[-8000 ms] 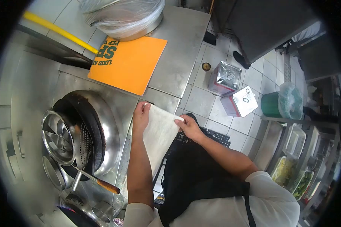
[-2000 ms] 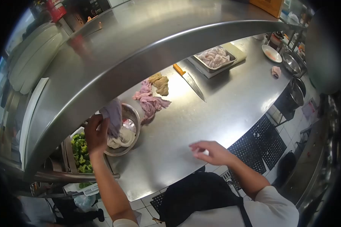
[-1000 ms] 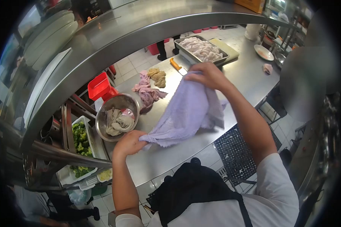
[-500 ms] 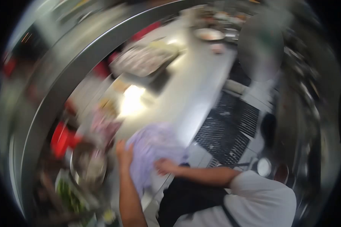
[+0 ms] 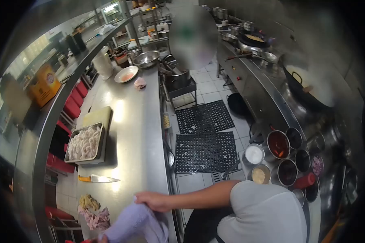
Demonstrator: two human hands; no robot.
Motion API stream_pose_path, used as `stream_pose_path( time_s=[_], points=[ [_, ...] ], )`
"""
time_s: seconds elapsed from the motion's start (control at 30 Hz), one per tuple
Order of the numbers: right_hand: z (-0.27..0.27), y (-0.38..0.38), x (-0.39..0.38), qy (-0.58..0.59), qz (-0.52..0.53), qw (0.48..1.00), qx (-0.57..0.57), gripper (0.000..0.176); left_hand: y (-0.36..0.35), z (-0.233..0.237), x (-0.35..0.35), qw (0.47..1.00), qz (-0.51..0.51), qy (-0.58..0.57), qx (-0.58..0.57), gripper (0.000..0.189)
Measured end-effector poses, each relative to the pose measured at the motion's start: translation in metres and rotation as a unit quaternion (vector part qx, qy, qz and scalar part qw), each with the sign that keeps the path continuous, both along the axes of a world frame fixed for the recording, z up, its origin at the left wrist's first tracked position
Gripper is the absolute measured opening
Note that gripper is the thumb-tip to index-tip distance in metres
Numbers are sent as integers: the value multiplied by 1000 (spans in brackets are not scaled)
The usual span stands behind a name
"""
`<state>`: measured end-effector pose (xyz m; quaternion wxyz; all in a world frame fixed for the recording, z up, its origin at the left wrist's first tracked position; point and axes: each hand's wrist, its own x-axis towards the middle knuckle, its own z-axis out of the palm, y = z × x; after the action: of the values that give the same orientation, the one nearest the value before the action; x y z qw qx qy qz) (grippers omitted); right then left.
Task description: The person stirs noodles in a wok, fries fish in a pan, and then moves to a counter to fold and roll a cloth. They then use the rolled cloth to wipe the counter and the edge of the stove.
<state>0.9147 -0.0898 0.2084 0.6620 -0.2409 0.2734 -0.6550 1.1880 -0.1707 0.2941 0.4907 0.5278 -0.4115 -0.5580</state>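
A light purple cloth (image 5: 130,221) hangs over the near end of the steel counter (image 5: 140,141). My right hand (image 5: 153,201) is closed on its upper edge. At the bottom edge of the view only the fingers of my left hand (image 5: 104,239) show, at the cloth's lower left corner, where they appear to grip it. Pink and tan rags (image 5: 96,218) lie crumpled beside the cloth. Farther up the counter is a knife with a yellow handle (image 5: 98,178). Beyond it a metal tray of pale raw meat (image 5: 84,143) stands by a cutting board (image 5: 96,117).
A plate (image 5: 126,74), a pink rag (image 5: 140,83) and a steel bowl (image 5: 147,59) sit at the counter's far end. Black mats (image 5: 207,152) lie on the tiled floor. Sauce pots (image 5: 278,144) and a wok (image 5: 308,87) line the right. A blurred person (image 5: 193,38) stands ahead.
The view has turned and steadied. My right hand, earlier loosely curled at the cloth, now grips its upper edge. The cloth is drawn toward the lower left, and my left hand is mostly out of view.
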Motion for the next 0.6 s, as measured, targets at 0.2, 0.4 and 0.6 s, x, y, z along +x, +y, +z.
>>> stream_pose_path(
  time_s=[0.2, 0.4, 0.6],
  points=[
    [176, -7, -70, 294, -46, 954, 25, 13, 11, 84, 35, 995, -1, 7, -97, 40],
    [174, -103, -123, 180, -100, 974, -95, 13, -40, 78, 21, 967, -75, 143, -198, 29],
    [194, -190, -116, 225, -166, 960, -30, 18, -66, 106, -14, 989, 28, 90, -111, 47]
  ],
)
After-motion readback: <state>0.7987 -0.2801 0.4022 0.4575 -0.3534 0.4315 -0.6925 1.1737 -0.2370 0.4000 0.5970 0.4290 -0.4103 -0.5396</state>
